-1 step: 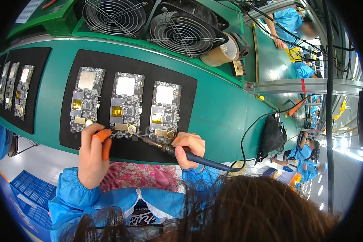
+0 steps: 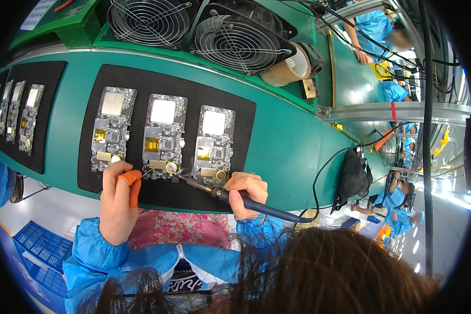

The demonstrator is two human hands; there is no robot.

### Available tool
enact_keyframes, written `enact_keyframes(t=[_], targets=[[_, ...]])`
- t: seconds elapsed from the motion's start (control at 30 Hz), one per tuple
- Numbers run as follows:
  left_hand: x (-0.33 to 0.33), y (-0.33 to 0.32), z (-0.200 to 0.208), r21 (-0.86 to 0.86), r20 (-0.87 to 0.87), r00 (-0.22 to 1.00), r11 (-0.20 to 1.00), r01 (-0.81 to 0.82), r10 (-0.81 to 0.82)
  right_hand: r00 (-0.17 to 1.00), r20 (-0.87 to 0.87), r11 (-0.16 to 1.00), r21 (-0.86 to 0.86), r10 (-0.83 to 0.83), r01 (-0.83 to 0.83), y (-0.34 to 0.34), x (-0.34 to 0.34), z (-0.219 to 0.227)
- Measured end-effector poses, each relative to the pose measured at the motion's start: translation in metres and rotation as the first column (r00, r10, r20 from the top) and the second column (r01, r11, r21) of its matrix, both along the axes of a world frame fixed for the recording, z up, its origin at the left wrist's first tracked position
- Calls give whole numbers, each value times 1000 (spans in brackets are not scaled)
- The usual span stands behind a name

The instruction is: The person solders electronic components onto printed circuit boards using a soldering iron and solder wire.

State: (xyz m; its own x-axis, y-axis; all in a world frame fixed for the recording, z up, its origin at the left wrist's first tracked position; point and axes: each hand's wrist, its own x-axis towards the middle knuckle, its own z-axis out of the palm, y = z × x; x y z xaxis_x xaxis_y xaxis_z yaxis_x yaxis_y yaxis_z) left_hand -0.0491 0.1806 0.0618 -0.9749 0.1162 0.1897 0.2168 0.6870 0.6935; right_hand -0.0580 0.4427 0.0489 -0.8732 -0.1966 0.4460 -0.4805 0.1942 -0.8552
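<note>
1. Your left hand [image 2: 118, 201] pinches thin wire [image 2: 147, 172] between closed fingers, lower left of the middle circuit board [image 2: 165, 128].
2. Your right hand [image 2: 248, 194], fingers curled round the soldering iron [image 2: 221, 195], sits lower right of that board.

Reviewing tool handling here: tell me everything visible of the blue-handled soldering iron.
The blue-handled, pen-shaped soldering iron has a smooth, plastic-looking dark blue handle and a slimmer, metallic-looking front barrel. The bare right hand grips it near the front of the handle, covering part of it. It slants, tip toward upper left, near the lower edge of the middle grey-and-black rectangular circuit board; tip contact is too small to confirm. A thin black cable seems to leave its rear.
</note>
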Motion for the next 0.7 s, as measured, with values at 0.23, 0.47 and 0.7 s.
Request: enact_keyframes(t=[0.23,0.47,0.7], targets=[[11,-10,-11,85,-23,998,995,55,-53,999,-38,1000,9,18,-17,-6,-2,-3],[7,-8,-12,-64,-142,980,989,132,-140,996,-67,998,-3,59,-60,-11,-4,-7],[2,-3,-10,-174,-219,968,981,88,-125,989,-101,992,74,105,-98,-12,-6,-10]])
